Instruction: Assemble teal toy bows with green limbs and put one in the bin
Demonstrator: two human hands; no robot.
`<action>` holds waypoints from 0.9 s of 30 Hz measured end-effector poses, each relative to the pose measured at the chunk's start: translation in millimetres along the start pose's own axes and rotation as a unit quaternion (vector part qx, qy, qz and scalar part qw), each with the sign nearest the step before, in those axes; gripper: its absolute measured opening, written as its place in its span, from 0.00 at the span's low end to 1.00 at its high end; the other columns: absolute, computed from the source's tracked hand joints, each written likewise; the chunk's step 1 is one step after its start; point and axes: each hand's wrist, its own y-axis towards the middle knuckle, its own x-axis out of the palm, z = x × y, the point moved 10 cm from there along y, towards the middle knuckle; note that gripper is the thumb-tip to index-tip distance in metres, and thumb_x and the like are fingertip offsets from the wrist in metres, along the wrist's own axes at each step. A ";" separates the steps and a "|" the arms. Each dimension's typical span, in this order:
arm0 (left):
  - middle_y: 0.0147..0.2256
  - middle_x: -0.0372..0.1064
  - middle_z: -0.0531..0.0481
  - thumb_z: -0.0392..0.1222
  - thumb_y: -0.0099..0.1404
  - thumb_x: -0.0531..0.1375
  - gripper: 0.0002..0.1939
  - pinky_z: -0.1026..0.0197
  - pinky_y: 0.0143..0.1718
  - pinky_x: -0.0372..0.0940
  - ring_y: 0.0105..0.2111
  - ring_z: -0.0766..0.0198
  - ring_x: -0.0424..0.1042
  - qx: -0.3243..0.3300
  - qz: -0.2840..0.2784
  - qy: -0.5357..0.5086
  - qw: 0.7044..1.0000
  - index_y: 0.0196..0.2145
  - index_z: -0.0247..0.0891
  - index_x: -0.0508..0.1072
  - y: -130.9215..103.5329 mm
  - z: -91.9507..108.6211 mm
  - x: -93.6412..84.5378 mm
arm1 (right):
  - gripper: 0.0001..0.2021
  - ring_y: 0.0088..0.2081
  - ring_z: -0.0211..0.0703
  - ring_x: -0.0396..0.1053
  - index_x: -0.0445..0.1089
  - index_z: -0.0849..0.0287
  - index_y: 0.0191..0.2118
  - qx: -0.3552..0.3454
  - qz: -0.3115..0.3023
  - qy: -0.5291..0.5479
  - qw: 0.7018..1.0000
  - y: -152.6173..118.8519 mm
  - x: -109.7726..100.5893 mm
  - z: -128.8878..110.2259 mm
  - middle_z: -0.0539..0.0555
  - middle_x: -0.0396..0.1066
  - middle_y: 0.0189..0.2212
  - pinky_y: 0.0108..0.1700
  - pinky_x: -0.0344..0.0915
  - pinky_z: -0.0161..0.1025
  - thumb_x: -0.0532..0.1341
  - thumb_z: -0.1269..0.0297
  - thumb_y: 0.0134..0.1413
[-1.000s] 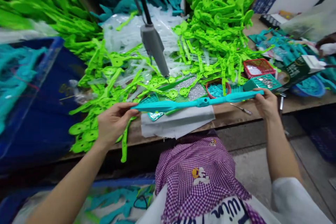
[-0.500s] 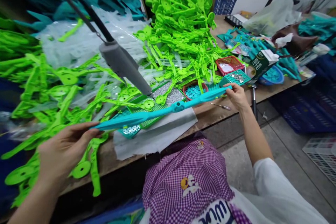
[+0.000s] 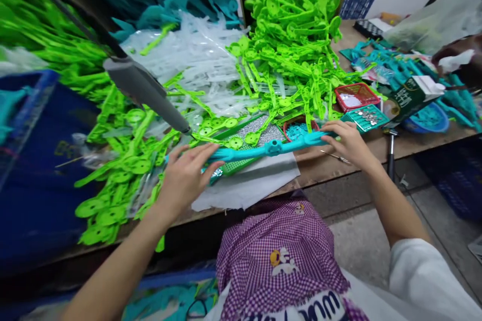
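Observation:
Between my hands, above the front of the workbench, is a long turquoise plastic part (image 3: 259, 152) with a round hub near its middle. My left hand (image 3: 188, 175) grips it toward its left end, thumb below and fingers over the top. My right hand (image 3: 348, 143) pinches it near the right end. Behind the part lie a green tray (image 3: 241, 164) with many tiny silver pieces and a red basket (image 3: 286, 128) of small turquoise pieces. The tip of a grey electric screwdriver (image 3: 150, 93) hangs just behind my left hand.
Bright green plastic parts (image 3: 286, 35) are heaped along the back. A blue crate (image 3: 41, 175) stands at left. A teal tray (image 3: 365, 118) of metal pieces, a carton (image 3: 408, 98), a hammer (image 3: 391, 153) and a small screwdriver (image 3: 335, 156) lie at right. A white cloth (image 3: 259, 180) covers the bench edge.
My left hand has slid inward from the part's left tip toward its middle. The view has shifted left, bringing the blue crate into sight. Both hands still hold the part.

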 end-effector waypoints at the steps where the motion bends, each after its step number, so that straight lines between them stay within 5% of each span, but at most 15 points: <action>1: 0.45 0.79 0.45 0.51 0.69 0.59 0.15 0.45 0.52 0.63 0.43 0.52 0.78 -0.005 -0.009 -0.001 1.000 0.48 0.43 0.77 1.3 1.7 7.0 | 0.11 0.50 0.50 0.72 0.73 0.55 0.44 -0.006 -0.011 -0.002 1.000 0.0 1.2 0.3 0.57 0.77 0.47 0.49 0.56 0.46 0.56 0.57 0.66; 6: 0.34 0.81 0.50 0.52 0.67 0.60 0.10 0.50 0.42 0.63 0.37 0.54 0.78 -0.081 -0.012 0.003 0.997 0.36 0.47 0.80 1.7 -10.4 13.2 | 0.12 0.49 0.50 0.73 0.73 0.54 0.44 -0.026 -0.015 -0.007 1.000 -3.2 5.9 -3.3 0.57 0.77 0.46 0.48 0.56 0.46 0.55 0.56 0.65; 11: 0.34 0.81 0.52 0.52 0.66 0.60 0.10 0.50 0.42 0.62 0.35 0.55 0.77 -0.083 -0.013 -0.005 0.996 0.35 0.50 0.80 2.5 -11.1 9.5 | 0.13 0.49 0.50 0.73 0.74 0.53 0.43 0.012 0.013 0.008 1.000 -11.2 4.3 1.1 0.56 0.77 0.46 0.53 0.57 0.49 0.56 0.53 0.65; 16: 0.32 0.81 0.53 0.58 0.69 0.54 0.17 0.54 0.40 0.59 0.35 0.58 0.77 -0.029 0.004 0.035 0.999 0.36 0.50 0.79 7.6 -5.5 6.7 | 0.21 0.57 0.50 0.68 0.70 0.52 0.53 0.152 0.210 0.127 0.957 -47.3 -33.5 54.4 0.57 0.72 0.54 0.58 0.61 0.51 0.58 0.46 0.61; 18: 0.31 0.80 0.52 0.60 0.70 0.52 0.20 0.56 0.38 0.58 0.34 0.59 0.77 -0.013 0.018 0.047 0.999 0.35 0.49 0.79 9.6 -5.1 5.5 | 0.23 0.53 0.48 0.71 0.70 0.52 0.54 0.204 0.235 0.219 0.925 -59.3 -26.8 80.7 0.56 0.73 0.53 0.54 0.66 0.49 0.58 0.44 0.60; 22: 0.30 0.80 0.51 0.60 0.70 0.53 0.21 0.56 0.36 0.57 0.32 0.58 0.77 0.009 0.028 0.060 0.998 0.35 0.46 0.79 14.5 -4.3 6.5 | 0.23 0.37 0.42 0.74 0.73 0.54 0.47 0.231 0.178 0.347 0.891 -50.6 8.0 104.3 0.55 0.77 0.45 0.43 0.72 0.42 0.61 0.41 0.55; 27: 0.36 0.80 0.52 0.53 0.68 0.59 0.11 0.53 0.41 0.63 0.37 0.56 0.77 -0.004 0.014 0.024 1.000 0.38 0.48 0.78 -0.7 2.7 0.1 | 0.19 0.38 0.43 0.73 0.73 0.56 0.36 0.206 0.237 0.300 0.901 -53.7 -5.8 88.9 0.53 0.76 0.35 0.43 0.71 0.40 0.62 0.43 0.55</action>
